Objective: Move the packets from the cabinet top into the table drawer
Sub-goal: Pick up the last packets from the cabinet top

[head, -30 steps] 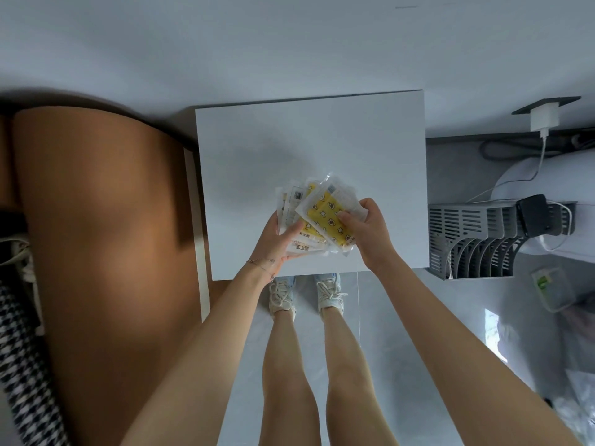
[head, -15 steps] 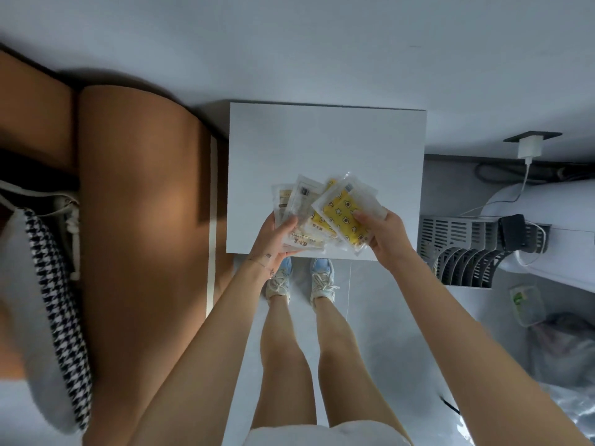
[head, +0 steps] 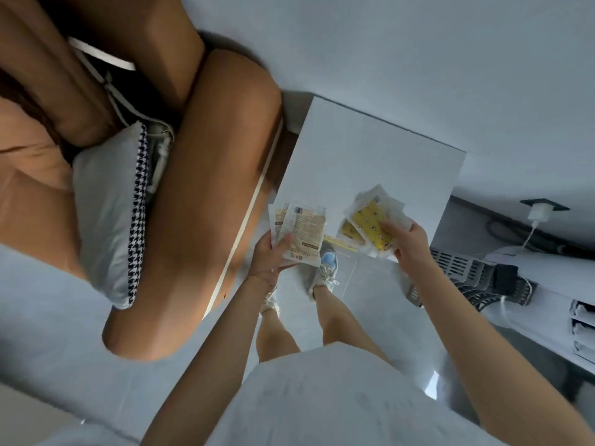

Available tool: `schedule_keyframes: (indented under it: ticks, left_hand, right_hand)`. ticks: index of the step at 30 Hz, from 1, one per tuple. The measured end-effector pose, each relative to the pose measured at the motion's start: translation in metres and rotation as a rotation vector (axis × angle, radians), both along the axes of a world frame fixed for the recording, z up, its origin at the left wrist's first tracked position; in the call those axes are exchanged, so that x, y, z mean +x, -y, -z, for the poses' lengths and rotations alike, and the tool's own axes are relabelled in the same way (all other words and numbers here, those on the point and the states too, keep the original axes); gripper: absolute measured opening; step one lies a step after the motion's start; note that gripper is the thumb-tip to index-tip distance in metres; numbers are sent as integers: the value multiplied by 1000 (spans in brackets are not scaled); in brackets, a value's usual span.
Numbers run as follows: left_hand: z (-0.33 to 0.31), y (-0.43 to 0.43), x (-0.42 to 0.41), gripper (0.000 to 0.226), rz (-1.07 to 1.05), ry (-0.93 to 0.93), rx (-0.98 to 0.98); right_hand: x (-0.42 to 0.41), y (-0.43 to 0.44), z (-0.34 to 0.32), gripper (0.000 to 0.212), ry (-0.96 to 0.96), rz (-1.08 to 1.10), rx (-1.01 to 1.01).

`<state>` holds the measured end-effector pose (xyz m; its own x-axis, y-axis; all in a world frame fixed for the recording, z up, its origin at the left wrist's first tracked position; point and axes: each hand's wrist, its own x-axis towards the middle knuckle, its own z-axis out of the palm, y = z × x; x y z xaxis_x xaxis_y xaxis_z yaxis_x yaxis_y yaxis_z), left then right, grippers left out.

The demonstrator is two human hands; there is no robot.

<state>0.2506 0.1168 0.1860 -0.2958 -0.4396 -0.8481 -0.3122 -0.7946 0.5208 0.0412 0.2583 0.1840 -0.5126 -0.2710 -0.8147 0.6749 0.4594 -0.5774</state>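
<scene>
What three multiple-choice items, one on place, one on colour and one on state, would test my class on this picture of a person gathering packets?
1. Where are the packets?
A. Lying flat on the cabinet top
B. Held in both hands
C. On the floor

2. What colour shows on the packets in the right hand?
A. Yellow
B. Red
C. Green

3. How is the left hand?
A. Open and empty
B. Resting flat on the cabinet
C. Closed on pale printed packets

Answers:
1 B: one bunch sits in the left hand, another in the right hand, at the near edge of the white cabinet top.
2 A: the yellow packets have dark dots.
3 C: the thumb presses on the pale printed packets.
</scene>
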Motion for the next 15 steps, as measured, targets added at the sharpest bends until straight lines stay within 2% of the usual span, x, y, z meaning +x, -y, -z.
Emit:
schedule_keyframes:
  ticks: [5, 9, 15]
  left_hand:
    - [-13, -4, 57, 32, -188, -37, -31]
    - [-12, -11, 120, 39, -334, -19, -113]
    - [-23, -27, 245, 39, -504, -15, -183]
  right_hand:
    - [41, 25, -21, 11, -7, -150, -14]
    - [92, 44, -30, 13, 1, -175, -59]
    - [208, 65, -42, 25, 72, -279, -130]
